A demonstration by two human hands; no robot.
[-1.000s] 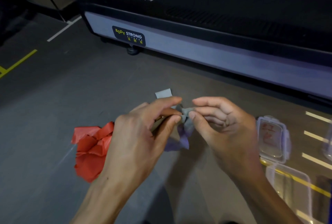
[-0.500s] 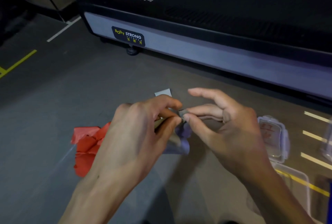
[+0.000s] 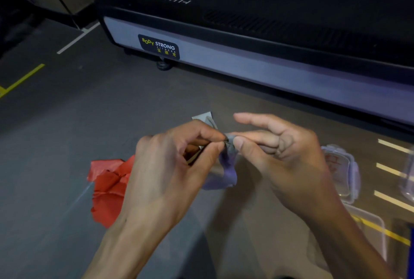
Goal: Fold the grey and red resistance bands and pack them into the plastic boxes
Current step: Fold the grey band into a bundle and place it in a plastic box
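Both hands work above the dark floor, in front of a black and grey treadmill base (image 3: 257, 66). The left hand (image 3: 165, 171) pinches the thin, soft grey rubber resistance band (image 3: 225, 166) between thumb and forefinger, and the right hand (image 3: 284, 155) pinches the same bunched part between thumb and middle finger, its forefinger lifted straight; both grips are clamped on the band. The band looks light, limp and stretchy, likely to slump or spring out of a fold, so it is best taken at the flat edges and creased firmly. Its loose end hangs downward, long axis roughly vertical. The crumpled red rubber resistance band (image 3: 107, 191) lies on the floor by the left wrist. Clear plastic boxes (image 3: 342, 173) sit open to the right.
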